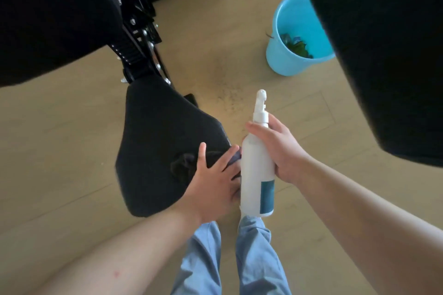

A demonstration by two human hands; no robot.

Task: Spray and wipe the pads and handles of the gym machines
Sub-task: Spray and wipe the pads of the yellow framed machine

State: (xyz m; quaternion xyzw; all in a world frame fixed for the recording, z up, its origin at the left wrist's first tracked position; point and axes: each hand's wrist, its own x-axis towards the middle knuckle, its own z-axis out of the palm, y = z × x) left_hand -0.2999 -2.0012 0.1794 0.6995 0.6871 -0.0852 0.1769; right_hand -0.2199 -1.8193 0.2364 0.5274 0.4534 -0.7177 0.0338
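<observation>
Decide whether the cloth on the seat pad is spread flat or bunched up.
Bunched up. The cloth lies crumpled in folds on the seat pad, pressed by the left hand.

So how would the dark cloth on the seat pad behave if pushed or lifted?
The cloth looks bunched and creased, so probably floppy. Its thin folds suggest little weight. Under the left hand it should slide over the smooth seat pad.
</observation>
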